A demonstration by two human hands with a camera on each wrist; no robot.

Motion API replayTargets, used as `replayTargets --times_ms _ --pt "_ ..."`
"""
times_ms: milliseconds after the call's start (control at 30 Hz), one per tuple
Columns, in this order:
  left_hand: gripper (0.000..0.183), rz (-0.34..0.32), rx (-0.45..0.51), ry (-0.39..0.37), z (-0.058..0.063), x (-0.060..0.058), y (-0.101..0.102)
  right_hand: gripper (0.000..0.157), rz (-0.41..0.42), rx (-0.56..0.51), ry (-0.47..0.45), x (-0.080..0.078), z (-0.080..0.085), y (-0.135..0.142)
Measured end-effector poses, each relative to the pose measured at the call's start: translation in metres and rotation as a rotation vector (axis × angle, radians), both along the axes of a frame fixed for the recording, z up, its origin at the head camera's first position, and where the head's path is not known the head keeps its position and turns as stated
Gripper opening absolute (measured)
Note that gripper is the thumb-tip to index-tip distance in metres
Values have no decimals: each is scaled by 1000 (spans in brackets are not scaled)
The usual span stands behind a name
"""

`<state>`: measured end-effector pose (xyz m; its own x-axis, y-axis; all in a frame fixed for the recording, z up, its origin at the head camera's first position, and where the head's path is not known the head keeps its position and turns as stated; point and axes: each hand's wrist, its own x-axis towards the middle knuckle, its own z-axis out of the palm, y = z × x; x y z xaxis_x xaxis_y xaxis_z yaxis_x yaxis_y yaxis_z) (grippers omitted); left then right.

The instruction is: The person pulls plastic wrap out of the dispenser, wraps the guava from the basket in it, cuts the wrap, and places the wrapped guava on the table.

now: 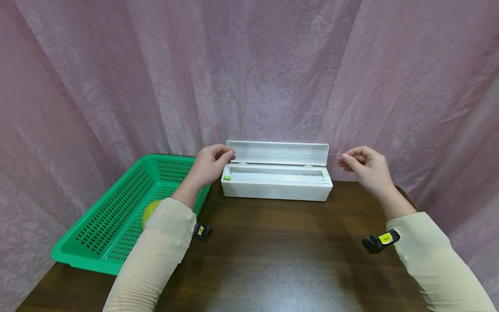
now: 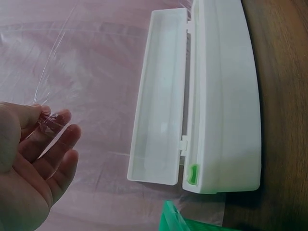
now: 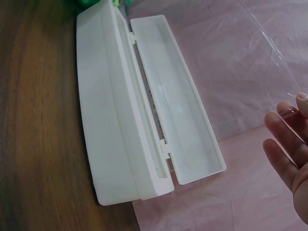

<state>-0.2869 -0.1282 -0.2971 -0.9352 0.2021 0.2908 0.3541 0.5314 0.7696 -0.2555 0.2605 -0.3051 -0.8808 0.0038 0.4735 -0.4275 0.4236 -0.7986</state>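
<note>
Clear cling film (image 2: 52,55) stretches between the two hands, showing mostly as shiny edges in both wrist views. One edge of it is pinched between thumb and fingers of my left hand (image 1: 210,164), near the left end of a white cling film dispenser (image 1: 277,191). Out past the dispenser's right end, my right hand (image 1: 368,168) pinches the film's other side. The dispenser's lid (image 1: 277,153) stands up on its hinges, and crinkled film lies inside the box. A green slider (image 1: 227,178) sits at the left end of its front edge.
A green slotted basket (image 1: 64,249) stands on the left of the brown wooden table (image 1: 280,247). Inside it lies a yellow-green round thing (image 1: 149,212), partly hidden by my left sleeve. Pink curtain (image 1: 273,73) hangs close behind the dispenser.
</note>
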Motion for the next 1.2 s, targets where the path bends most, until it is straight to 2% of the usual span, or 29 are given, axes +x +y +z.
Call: replayTargets --times_ms 467,1200 --pt "23 -1 34 14 6 4 1 17 -25 23 13 1 4 -2" --pt "24 -16 83 33 8 2 0 18 -23 -13 32 2 13 -8"
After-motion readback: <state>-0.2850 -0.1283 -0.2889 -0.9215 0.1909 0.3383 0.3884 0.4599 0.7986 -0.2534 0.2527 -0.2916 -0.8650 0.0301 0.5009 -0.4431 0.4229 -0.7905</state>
